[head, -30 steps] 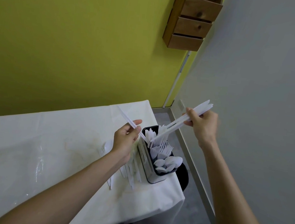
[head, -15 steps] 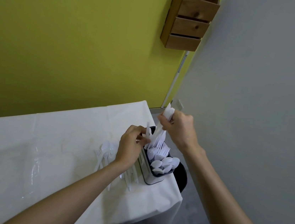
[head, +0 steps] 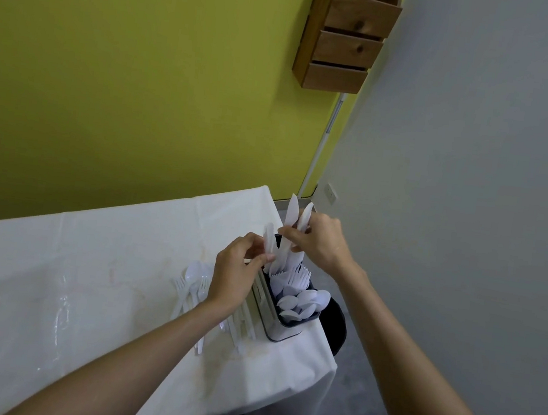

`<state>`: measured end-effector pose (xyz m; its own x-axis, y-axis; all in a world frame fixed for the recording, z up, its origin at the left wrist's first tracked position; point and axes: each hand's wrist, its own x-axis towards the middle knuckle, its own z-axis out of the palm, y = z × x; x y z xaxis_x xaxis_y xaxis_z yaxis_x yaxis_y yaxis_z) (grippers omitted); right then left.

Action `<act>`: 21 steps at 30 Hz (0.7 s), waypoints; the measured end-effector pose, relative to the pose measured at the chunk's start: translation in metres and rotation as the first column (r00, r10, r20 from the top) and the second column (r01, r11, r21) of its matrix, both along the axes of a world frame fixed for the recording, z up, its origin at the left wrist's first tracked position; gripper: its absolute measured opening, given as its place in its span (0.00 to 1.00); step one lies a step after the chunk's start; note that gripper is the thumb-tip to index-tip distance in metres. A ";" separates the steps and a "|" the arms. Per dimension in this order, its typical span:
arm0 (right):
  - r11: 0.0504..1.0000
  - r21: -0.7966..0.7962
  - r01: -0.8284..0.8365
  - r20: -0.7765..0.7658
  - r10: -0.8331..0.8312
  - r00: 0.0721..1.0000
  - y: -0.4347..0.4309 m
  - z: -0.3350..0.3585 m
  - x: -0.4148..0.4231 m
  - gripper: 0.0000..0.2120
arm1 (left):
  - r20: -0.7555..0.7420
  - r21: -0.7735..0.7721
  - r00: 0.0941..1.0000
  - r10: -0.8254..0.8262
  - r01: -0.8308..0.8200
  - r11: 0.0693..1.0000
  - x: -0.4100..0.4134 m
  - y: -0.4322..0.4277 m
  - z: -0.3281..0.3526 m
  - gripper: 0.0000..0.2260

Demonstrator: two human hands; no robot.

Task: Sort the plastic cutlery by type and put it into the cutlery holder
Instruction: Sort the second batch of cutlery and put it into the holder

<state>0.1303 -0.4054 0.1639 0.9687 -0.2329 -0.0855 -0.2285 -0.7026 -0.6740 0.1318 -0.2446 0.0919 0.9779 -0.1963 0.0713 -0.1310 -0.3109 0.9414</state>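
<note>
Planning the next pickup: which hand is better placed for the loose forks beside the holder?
Left. The left hand is just above the loose forks, pinching one knife; the right hand is over the far end of the holder, gripping two knives.

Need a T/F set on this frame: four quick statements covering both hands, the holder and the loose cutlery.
1. The right hand holds white knives over the cutlery holder. True.
2. The left hand is empty. False: it pinches a knife.
3. Spoons sit in the holder's nearest compartment. True.
4. All cutlery is in the holder. False: loose forks and spoons lie on the table to its left.
</note>
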 end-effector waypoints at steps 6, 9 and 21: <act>0.999 0.047 -0.023 0.009 0.023 1.000 -0.007 -0.003 0.002 0.12 | 0.007 0.018 1.000 0.010 -0.010 1.000 0.001 -0.002 0.003 0.04; 0.987 0.152 -0.042 -0.031 0.047 0.998 -0.015 -0.006 0.004 0.09 | -0.026 0.040 0.999 -0.038 0.039 0.998 -0.002 -0.001 0.001 0.07; 0.965 0.251 -0.069 -0.057 0.086 0.995 -0.021 -0.005 0.007 0.09 | 0.027 0.053 0.990 -0.139 0.137 0.989 0.005 0.010 0.006 0.07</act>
<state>0.1373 -0.4266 0.1590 0.9732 -0.1201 -0.1962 -0.2300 -0.5320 -0.8149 0.1371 -0.2350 0.0979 0.9387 -0.3335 0.0871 -0.2043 -0.3349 0.9198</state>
